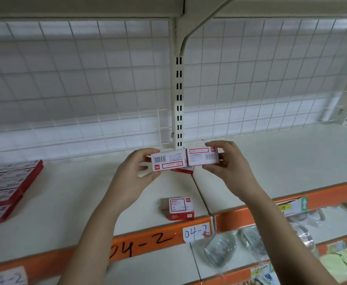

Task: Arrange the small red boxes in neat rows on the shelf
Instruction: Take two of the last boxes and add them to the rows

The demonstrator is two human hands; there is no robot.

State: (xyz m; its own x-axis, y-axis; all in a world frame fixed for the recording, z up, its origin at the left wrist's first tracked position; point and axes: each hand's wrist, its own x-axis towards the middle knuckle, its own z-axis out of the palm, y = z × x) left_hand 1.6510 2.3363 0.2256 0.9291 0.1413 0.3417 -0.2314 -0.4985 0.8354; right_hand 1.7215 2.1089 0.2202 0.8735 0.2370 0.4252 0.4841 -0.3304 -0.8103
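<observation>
Counted: two small red boxes held in the air, one red box (182, 171) partly hidden just beneath them, one lone box (181, 208) near the shelf's front edge, and a stacked group of boxes (8, 188) at far left, too blurred for an exact count.

Left hand (136, 175): fingers curled round the left box (167, 161), thumb below and fingertips above, barcode face toward the camera. Right hand (228, 163): fingers curled round the right box (202, 156), gripped at its right end. The two held boxes end to end and touching, lifted above the shelf (86, 202), directly in front of the slotted upright post (178, 99).

Lone box: standing on the shelf below and nearer than the held pair, just behind the orange edge strip (148, 239), close to the white label (196, 232) marked "04-2". Stacked group: well to the left of the post, in two layers, white label faces up.

Behind the post: white wire grid back panel (86, 79); above it, a bracket (199, 27) under the upper shelf. Below the orange strip, at lower right: clear plastic packets (221, 249) and pale green packets (345, 264) on lower shelves, with a yellow tag (284, 207) on the strip to the right. Both forearms across the lower centre, covering part of the shelf front and strip.
</observation>
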